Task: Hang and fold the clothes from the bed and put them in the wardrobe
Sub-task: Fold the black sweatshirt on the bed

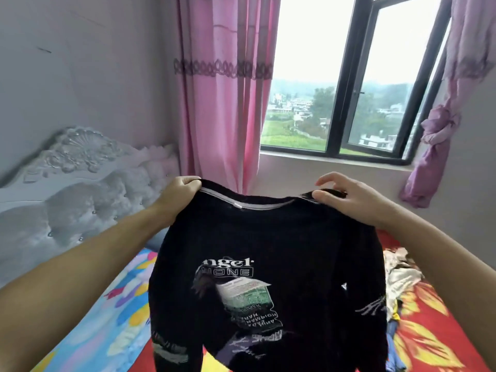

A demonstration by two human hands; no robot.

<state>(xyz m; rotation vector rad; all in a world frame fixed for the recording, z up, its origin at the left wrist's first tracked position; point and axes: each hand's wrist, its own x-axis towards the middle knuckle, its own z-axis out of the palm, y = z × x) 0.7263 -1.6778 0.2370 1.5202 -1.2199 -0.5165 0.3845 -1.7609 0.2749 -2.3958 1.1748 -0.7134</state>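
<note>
A black sweatshirt [268, 237] with a white and green print hangs in the air in front of me, above the bed [107, 318]. My left hand [179, 194] grips its left shoulder at the collar. My right hand [351, 200] pinches the right shoulder between thumb and fingers, the other fingers lifted. The collar shows a grey inner band. A heap of other clothes [400, 280], white, yellow and blue, lies on the bed to the right, partly hidden behind the sweatshirt.
The bed has a bright red, blue and yellow sheet and a white carved headboard [80, 167] at the left. Pink curtains [222, 103] and a window [349, 84] stand behind. A knotted purple curtain [434, 146] hangs at the right.
</note>
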